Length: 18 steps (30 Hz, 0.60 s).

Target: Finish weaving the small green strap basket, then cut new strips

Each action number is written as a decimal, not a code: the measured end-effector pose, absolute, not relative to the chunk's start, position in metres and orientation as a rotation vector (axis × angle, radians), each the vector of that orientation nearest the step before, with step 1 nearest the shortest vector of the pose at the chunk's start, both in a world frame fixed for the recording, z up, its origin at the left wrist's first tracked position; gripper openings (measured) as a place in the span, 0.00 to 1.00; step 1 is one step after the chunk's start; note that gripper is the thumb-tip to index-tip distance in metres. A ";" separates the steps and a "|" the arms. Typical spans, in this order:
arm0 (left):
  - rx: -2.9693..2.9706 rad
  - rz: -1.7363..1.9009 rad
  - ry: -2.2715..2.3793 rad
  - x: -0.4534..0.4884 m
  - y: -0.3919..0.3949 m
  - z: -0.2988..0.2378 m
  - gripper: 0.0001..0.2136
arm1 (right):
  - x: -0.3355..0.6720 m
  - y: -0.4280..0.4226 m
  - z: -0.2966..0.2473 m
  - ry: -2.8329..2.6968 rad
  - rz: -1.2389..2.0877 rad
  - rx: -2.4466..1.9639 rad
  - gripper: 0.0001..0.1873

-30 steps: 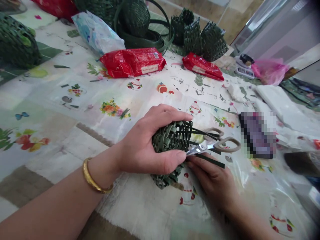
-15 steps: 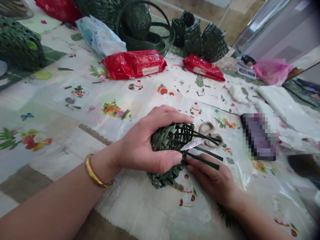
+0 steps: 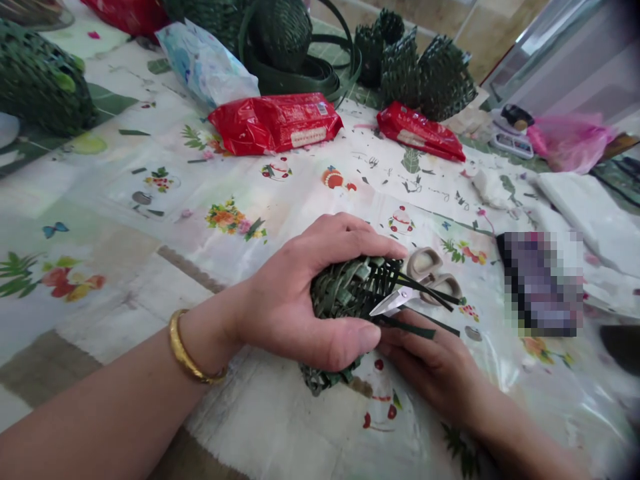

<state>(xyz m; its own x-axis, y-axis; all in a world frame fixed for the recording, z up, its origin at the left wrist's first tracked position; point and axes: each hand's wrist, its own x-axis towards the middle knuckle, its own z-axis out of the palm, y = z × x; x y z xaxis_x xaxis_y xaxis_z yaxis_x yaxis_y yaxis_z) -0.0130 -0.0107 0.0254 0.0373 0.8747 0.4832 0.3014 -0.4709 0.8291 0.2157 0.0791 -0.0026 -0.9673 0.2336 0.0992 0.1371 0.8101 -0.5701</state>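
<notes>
A small dark green woven basket (image 3: 345,293) lies on its side, its open end facing right. My left hand (image 3: 320,300), with a gold bangle on the wrist, is wrapped over it, thumb in front and fingers across the top. Long loose green strips (image 3: 407,326) stick out from the open end. At the lower edge of that end is my right hand (image 3: 435,363), fingers closed around the base of a strip; the fingertips are partly hidden. Scissors (image 3: 430,280) with beige handles lie behind the strips, blades pointing at the basket.
Red packets (image 3: 280,123) lie farther back, near a coil of green strip (image 3: 310,80) and several woven pieces (image 3: 445,77). A blurred-out dark object (image 3: 540,283) is at the right. Small green offcuts dot the flowered tablecloth (image 3: 300,220). A pink bag (image 3: 575,143) sits at the back right.
The view has shifted slightly, so the table items appear farther right. My left hand and the basket have turned a little, and the strips now spread differently around my right fingers.
</notes>
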 end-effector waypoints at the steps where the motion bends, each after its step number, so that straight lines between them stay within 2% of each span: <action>1: 1.805 1.441 1.184 -0.013 -0.011 0.026 0.26 | 0.216 0.080 -0.004 -2.838 0.845 -0.263 0.09; 7: 1.855 1.394 1.208 -0.011 -0.012 0.026 0.28 | 0.216 0.070 -0.016 -2.699 0.680 -0.325 0.11; 12: 1.788 1.508 1.160 -0.023 -0.015 0.017 0.28 | 0.213 0.068 -0.007 -2.554 0.861 -0.883 0.06; 15: 1.701 1.558 1.138 -0.027 -0.016 0.013 0.28 | 0.208 0.069 0.002 -2.415 1.158 -1.186 0.13; 18: 1.665 1.563 1.134 -0.025 -0.015 0.012 0.27 | 0.201 0.067 0.006 -2.093 1.755 -1.374 0.20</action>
